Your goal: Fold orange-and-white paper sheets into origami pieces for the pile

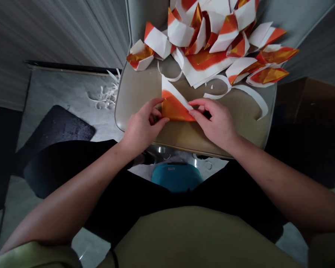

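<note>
A sheet of white, orange and gold paper (175,105), folded into a triangle, is held just above the front of the chair seat (139,96). My left hand (145,124) pinches its left edge between thumb and forefinger. At the right corner, my right hand (213,119) has its thumb and fingertips closed on the paper. Beyond it lies a stack of flat sheets (203,65) in the same colours. Curled white paper strips (251,95) rest on the seat to the right of the stack.
Several folded paper pieces (181,33) are heaped at the back of the seat. Paper shavings (107,95) lie on the floor at left, near a dark mat (61,124). A blue-green object (177,178) is below, between my knees. A brown cardboard box (321,98) stands at right.
</note>
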The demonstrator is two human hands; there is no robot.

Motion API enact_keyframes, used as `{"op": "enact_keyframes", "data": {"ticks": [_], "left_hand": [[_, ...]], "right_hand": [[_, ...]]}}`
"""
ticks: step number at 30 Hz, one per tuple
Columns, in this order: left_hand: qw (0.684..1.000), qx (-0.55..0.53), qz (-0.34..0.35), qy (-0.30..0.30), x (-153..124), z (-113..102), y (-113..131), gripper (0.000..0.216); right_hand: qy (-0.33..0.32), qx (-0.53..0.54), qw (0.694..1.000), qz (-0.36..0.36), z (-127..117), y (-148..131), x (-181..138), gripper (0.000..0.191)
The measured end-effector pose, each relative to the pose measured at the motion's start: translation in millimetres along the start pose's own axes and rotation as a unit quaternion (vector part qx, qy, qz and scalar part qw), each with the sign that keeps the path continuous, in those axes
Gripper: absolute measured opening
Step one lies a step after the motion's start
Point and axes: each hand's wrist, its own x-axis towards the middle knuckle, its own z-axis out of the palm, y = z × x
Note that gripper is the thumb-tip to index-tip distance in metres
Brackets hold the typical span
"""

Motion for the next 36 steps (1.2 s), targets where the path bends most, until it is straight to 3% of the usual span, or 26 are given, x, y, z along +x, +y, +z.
{"op": "enact_keyframes", "data": {"ticks": [8, 16, 27, 36], "left_hand": [[0.995, -0.013, -0.045, -0.089, -20, -5, 9, 0.059], [0.990, 0.036, -0.061, -0.118, -21, -6, 22, 0.056], [0.982, 0.151, 0.050, -0.098, -29, -4, 20, 0.051], [0.975, 0.187, 0.078, -0.090, -30, -3, 21, 0.048]], "right_hand": [[0.011, 0.026, 0.999, 0.014, -3, -3, -23, 0.019], [0.011, 0.022, 1.000, 0.020, -5, -5, -27, 0.018], [0.017, -0.019, 1.000, 0.005, -5, -6, -32, 0.018], [0.008, -0.037, 0.999, -0.010, -6, -7, -31, 0.020]]}}
